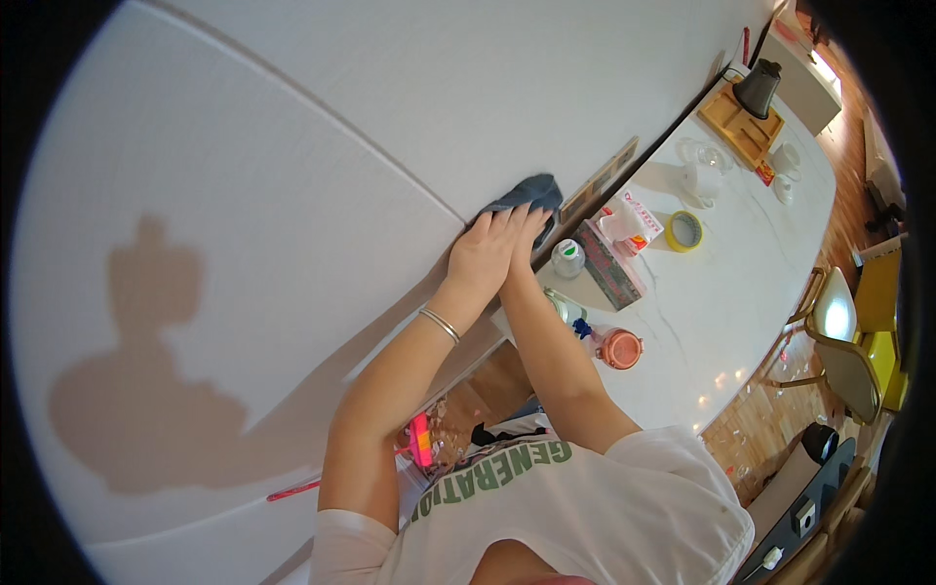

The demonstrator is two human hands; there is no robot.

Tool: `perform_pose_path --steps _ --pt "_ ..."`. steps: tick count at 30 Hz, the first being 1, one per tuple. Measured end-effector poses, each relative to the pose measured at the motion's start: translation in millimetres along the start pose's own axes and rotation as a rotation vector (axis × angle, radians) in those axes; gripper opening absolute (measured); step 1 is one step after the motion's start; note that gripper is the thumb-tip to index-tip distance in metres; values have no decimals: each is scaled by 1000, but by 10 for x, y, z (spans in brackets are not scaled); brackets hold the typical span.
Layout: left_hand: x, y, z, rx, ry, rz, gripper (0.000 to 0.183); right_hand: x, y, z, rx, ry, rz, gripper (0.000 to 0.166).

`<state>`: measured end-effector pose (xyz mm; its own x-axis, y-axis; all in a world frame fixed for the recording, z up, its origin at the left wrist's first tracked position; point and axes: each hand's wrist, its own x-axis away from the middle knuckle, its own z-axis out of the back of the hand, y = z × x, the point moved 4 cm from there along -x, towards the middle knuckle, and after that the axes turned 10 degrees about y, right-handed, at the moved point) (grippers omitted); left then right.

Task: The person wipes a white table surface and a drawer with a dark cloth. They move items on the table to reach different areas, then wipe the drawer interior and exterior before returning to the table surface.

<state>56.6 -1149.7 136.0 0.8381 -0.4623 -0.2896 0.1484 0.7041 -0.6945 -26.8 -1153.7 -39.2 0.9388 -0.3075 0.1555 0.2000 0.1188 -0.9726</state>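
A folded dark blue-grey cloth (540, 191) lies against the white wall, just above the dark edge where the marble-patterned table (724, 292) meets it. My left hand (484, 248), with a silver bangle on its wrist, presses on the cloth and overlaps my right hand (528, 232). My right hand is pressed to the cloth too, its palm hidden. Both arms reach out straight, hands together. Beside my right hand, on the table, stands a clear bottle with a white and green cap (568, 258).
On the table are a long patterned box (610, 267), a tissue pack (630, 223), yellow tape (684, 231), a white cup (703, 183), a wooden tray (740, 124), a dark lamp (758, 88) and a pink-lidded jar (620, 348). Chairs (841, 351) stand beyond the table.
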Motion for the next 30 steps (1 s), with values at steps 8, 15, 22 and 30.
perform_pose_path --steps 8,15,22,30 --pt "38 -60 98 -107 65 67 54 26 -122 13 103 60 249 65" --pt "939 318 -223 15 -143 -38 55 723 984 -302 179 -187 -74 67" --pt "1583 -68 370 73 128 515 39 1417 -111 48 -236 -13 342 68" --pt "1265 -1308 1494 -212 560 983 49 1667 -2560 616 -233 88 1185 71"
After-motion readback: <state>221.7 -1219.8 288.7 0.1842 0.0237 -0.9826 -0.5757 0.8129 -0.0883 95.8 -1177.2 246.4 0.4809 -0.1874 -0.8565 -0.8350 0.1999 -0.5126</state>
